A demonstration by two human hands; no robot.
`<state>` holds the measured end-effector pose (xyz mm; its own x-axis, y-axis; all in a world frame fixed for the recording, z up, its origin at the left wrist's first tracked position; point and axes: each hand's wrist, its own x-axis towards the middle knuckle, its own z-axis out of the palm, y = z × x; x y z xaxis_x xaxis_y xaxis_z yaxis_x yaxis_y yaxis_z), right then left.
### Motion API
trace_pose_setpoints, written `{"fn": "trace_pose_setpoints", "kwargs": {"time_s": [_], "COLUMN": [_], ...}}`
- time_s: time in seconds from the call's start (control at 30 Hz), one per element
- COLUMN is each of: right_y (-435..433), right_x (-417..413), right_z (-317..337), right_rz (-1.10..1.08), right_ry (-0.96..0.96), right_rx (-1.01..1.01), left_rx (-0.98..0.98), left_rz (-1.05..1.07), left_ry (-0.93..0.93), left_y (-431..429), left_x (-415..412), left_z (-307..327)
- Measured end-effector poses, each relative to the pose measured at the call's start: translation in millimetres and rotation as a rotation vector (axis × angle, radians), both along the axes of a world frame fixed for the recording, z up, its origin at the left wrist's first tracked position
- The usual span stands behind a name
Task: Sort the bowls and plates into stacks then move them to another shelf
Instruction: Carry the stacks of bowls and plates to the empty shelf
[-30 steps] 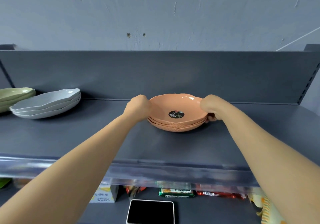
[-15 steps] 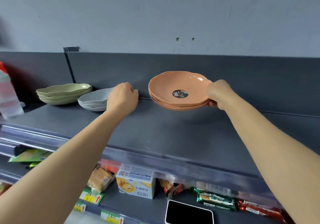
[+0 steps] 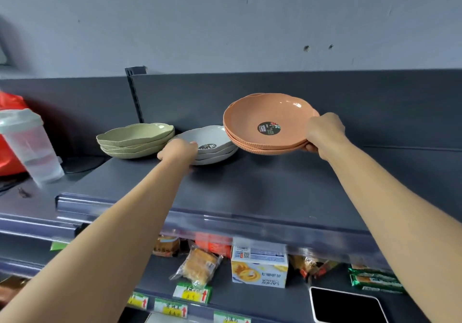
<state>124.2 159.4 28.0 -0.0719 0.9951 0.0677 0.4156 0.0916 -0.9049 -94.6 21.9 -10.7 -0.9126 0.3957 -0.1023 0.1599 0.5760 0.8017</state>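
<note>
The stack of salmon-orange scalloped plastic plates is raised clear of the dark grey metal top shelf and tilted, so that its inner face is turned toward the camera. It consists of about three nested shallow plates with wavy rims and ribbed outer walls. The uppermost plate has a glossy well with a round black label near the centre. The right hand grips the right rim of this stack: the knuckles are curled over the top edge and the fingertips are tucked under the bottom plate. The left edge of the stack overhangs the right edge of the stack of pale grey scalloped plates, which rests on the shelf and bears a similar black label. The left hand holds the near-left rim of the grey plates, with the thumb on the top plate; the other fingers are curled under and hidden behind the hand. Just to the left, touching or nearly touching the grey plates, is a stack of sage-green scalloped plates. A clear plastic lidded jug is at the far left, with packaged snacks on the lower shelf.
</note>
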Motion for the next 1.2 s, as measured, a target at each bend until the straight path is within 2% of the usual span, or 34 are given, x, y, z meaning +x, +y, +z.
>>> {"fn": "trace_pose_setpoints", "kwargs": {"time_s": [0.07,0.13,0.3,0.47,0.6,0.8,1.2], "right_y": [-5,-8,-11,-11,-13,-17,-75], "right_x": [-3,-3,2,16,37,87,214], "right_z": [-3,-7,-10,-7,-5,-4,-14], "right_rz": [-0.031,-0.058,-0.122,-0.136,-0.136,-0.214,-0.628], "right_ry": [-0.004,-0.008,0.015,0.058,0.108,0.123,0.096], "right_rx": [-0.005,-0.002,-0.005,0.004,0.002,0.021,0.035], "left_rx": [0.219,0.317,0.35,0.412,0.393,0.314,0.305], "left_rz": [-0.026,-0.04,-0.118,-0.097,-0.155,-0.271,-0.748], "left_ry": [-0.254,-0.365,-0.252,-0.285,-0.149,-0.102,-0.091], "left_y": [4,4,-2,-17,-22,-13,29], "left_x": [-5,-9,-15,6,30,79,165], "left_z": [1,1,-6,-9,-4,7,6]}}
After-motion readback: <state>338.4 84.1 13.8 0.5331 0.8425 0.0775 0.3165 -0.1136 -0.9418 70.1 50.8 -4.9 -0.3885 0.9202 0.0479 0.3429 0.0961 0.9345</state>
